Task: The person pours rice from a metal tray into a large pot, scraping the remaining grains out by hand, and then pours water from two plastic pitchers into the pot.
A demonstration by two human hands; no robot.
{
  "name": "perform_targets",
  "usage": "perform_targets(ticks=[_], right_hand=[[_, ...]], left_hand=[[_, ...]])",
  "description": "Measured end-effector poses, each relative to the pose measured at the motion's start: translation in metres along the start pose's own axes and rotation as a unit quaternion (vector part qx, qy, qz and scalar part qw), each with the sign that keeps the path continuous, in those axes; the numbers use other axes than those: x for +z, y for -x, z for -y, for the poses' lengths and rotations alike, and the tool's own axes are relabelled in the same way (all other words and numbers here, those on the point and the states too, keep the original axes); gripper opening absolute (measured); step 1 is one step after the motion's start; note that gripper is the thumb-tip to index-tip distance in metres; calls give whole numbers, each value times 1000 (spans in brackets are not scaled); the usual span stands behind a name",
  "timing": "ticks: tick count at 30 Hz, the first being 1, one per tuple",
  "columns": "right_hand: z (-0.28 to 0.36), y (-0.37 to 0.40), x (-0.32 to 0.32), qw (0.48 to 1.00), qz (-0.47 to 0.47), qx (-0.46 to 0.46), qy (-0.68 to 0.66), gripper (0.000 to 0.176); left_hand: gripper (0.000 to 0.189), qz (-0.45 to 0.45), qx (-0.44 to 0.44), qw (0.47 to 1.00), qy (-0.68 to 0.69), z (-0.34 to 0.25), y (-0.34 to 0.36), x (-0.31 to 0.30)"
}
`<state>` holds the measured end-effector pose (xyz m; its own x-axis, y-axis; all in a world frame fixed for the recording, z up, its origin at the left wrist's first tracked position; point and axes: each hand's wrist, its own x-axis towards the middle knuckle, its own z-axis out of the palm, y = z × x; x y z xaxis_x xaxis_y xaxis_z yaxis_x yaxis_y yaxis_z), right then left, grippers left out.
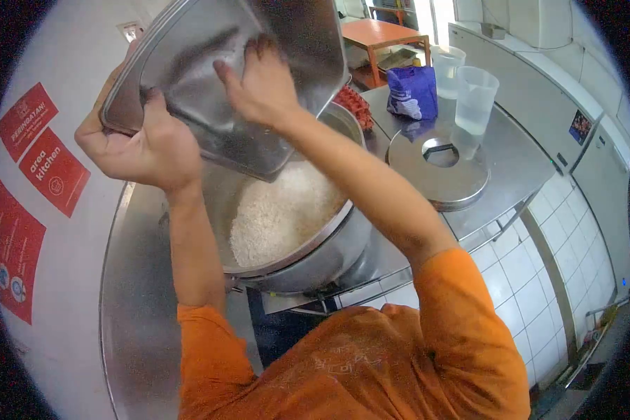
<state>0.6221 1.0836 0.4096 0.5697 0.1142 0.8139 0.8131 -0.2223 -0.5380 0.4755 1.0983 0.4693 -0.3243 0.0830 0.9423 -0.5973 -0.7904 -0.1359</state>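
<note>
A rectangular metal pan (238, 150) is tilted over a large round metal pot (301, 269). My left hand (154, 143) grips the pan by its lower left rim. Inside the pan, my right hand (262, 84) reaches in with its fingers apart against the inner wall, holding nothing. White, grainy powder (273, 217) lies heaped in the pot below. The far side of the pot is partly hidden by the pan and my right forearm.
Right of the pot are a round metal lid (434, 182), a purple bag (411, 94) and two clear plastic jugs (474, 105) (446, 70) on the steel table (518, 150). An orange table (385, 31) stands behind; a wall with red signs is at left.
</note>
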Motion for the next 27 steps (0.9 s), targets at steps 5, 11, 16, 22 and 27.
perform_targets(ticks=[5,11,16,22,27], right_hand=[[-59,8,13,975,46,-62,208,87],[-40,19,-21,931,345,47,111,84],[-36,27,-13,992,90,-10,89,74],[-15,30,11,962,204,81,-165,66],[-13,19,-14,997,-41,-1,63,79]], left_hand=[[32,39,-7,999,3,-11,6,-6],[32,68,40,996,43,-17,21,9],[31,59,34,997,36,-24,21,9],[30,49,51,997,36,-37,20,14],[30,41,45,998,4,-42,15,6]])
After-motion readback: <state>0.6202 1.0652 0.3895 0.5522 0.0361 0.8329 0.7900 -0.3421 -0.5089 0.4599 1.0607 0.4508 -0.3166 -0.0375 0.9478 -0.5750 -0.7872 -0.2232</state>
